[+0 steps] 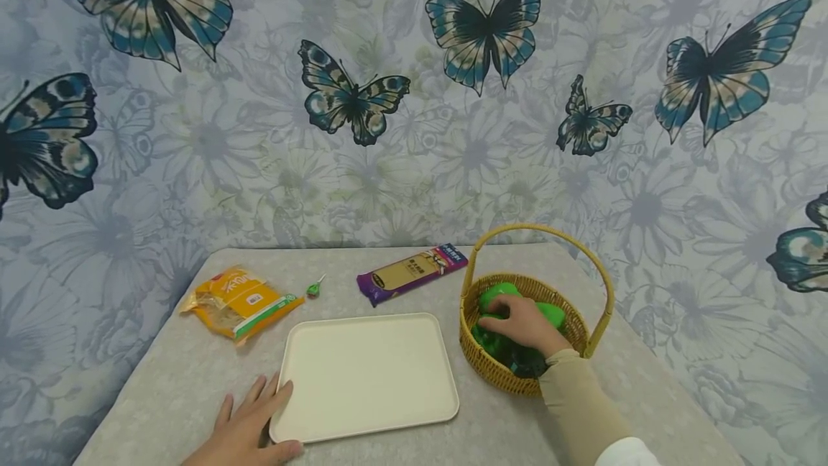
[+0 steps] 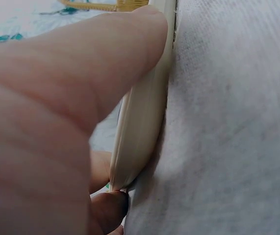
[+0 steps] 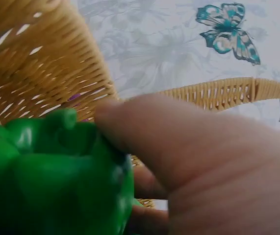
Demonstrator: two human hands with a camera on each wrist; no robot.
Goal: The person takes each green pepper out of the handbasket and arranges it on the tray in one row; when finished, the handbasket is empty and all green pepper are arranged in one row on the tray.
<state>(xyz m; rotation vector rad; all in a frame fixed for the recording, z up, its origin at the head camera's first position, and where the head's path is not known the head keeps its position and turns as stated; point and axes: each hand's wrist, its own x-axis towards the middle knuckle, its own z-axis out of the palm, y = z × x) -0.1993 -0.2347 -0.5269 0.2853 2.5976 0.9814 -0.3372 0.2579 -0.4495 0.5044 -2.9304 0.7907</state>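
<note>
My left hand (image 1: pixel 249 423) rests at the near left corner of a cream tray (image 1: pixel 365 376), its fingers spread along the left edge. In the left wrist view the thumb (image 2: pixel 81 68) lies against the tray's side (image 2: pixel 142 127), and other fingertips touch it further down. My right hand (image 1: pixel 522 322) reaches into a wicker basket (image 1: pixel 494 372) and grips a green bell pepper (image 3: pixel 56 181) there. The thumb presses near the stem, with fingers partly hidden behind the pepper. Another green item (image 1: pixel 551 313) lies to the right inside the basket, and a dark one (image 1: pixel 529 364) at its near side.
An orange-yellow bag (image 1: pixel 242 300) lies at the table's left, beside a small green-wrapped lollipop (image 1: pixel 313 289). Behind the tray is a long purple packet (image 1: pixel 414 273). The basket's tall handle (image 1: pixel 540 226) arches above it. A butterfly-patterned wall (image 1: pixel 414 185) stands behind the table.
</note>
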